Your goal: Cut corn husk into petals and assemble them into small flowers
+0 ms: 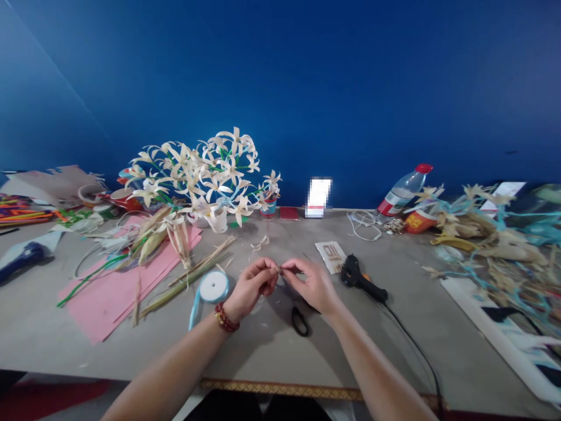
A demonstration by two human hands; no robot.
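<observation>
My left hand, with a red beaded bracelet at the wrist, is closed in a pinch. My right hand pinches from the other side, its fingertips almost meeting those of the left. Between them is a tiny bit of something too small to name. Black-handled scissors lie under my right hand, partly hidden by it. Beside my left hand sits a spool of light blue ribbon. A black glue gun rests to the right, near a small flat packet.
Cream handmade flowers stand in cups at the back left. Corn husks and pink paper lie in front of them. A red-capped bottle, a white cable and heaped husk pieces are on the right. The glue gun's cord runs toward the front edge.
</observation>
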